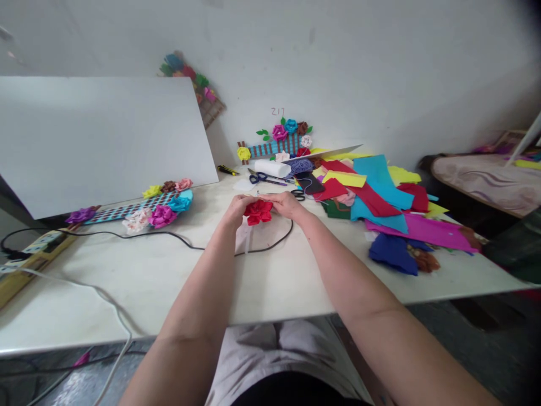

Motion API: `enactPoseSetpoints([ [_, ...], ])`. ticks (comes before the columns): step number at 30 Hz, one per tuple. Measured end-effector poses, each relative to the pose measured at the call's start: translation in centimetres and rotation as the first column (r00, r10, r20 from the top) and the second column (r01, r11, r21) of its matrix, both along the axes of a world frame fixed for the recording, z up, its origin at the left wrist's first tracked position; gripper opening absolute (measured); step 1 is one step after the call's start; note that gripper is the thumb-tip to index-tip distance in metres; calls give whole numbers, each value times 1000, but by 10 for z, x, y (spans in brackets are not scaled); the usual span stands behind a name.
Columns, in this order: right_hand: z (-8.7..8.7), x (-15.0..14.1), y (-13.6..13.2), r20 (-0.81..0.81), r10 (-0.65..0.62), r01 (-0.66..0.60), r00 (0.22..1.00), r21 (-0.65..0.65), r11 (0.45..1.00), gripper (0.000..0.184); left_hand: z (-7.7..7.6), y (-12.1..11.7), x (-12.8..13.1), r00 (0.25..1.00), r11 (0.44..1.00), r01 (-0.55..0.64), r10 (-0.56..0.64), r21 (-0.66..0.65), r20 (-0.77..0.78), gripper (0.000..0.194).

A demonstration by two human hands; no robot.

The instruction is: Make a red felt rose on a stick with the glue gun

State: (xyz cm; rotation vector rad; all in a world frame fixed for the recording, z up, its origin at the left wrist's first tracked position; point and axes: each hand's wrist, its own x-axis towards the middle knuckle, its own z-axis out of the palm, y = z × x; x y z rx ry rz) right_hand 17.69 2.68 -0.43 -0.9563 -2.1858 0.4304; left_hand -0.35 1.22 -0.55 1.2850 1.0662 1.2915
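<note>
A red crepe-paper flower [259, 212] is held above the table, between my two hands. My left hand [239, 208] is closed on its left side, with the fingers bent behind the petals. From the right, my right hand [288, 204] grips the back edge, its fingertips close to those of the left. Just what the fingertips pinch behind the flower is hidden. Below the flower a pale, narrow strip [247, 241] shows, too blurred to name. A black cord [282, 239] curves across the tabletop under my hands.
Scissors [264, 178], a white roll [273, 168] and purple yarn [301, 167] lie behind my hands. Coloured crepe paper [382, 186] is heaped to the right. Flower-decorated woven pieces [139, 208] lie left, beside a white board [101, 141]. A power strip [38, 256] sits far left.
</note>
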Motion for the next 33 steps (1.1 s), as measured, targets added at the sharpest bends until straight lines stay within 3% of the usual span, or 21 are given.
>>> enactPoseSetpoints([
  [19, 4, -2, -4, 72, -74, 70, 995, 55, 996, 56, 2, -2, 0, 1000, 1000, 15, -15, 19, 4, 27],
  [33, -5, -5, 4, -107, -48, 39, 993, -78, 996, 39, 2, -3, 0, 999, 999, 31, -31, 14, -16, 25],
])
